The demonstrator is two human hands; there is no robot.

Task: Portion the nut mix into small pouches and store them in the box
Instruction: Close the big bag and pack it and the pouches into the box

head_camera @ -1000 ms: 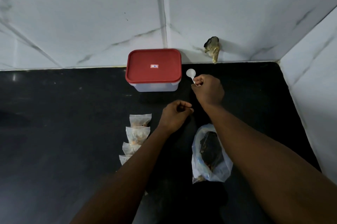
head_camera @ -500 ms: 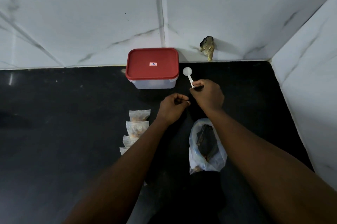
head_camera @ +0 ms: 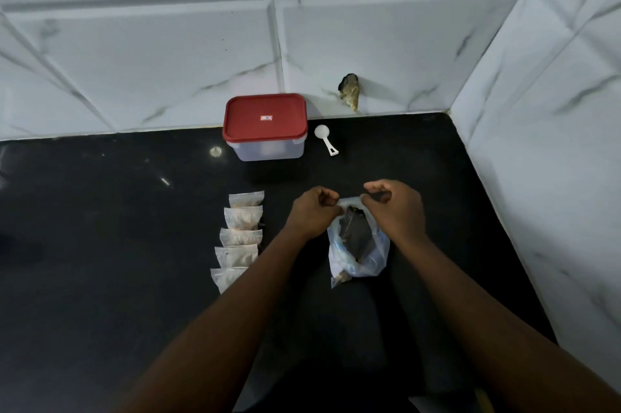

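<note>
A large clear plastic bag (head_camera: 358,251) with dark nut mix lies on the black counter (head_camera: 100,244). My left hand (head_camera: 314,212) and my right hand (head_camera: 391,207) both pinch its top edge, one at each side of the mouth. Several small filled pouches (head_camera: 240,237) lie in an overlapping column left of my left forearm. The clear box with its red lid (head_camera: 265,117) on stands at the back by the wall. A white scoop (head_camera: 326,139) lies on the counter just right of the box, with nothing touching it.
White marble-look tiled walls (head_camera: 537,143) close the counter at the back and on the right. A brownish lump (head_camera: 350,91) sticks to the back wall above the scoop. Bare black counter stretches to the left.
My right hand let go of the scoop, which now lies beside the box. Both hands came back toward me and took hold of the big bag's top edge.
</note>
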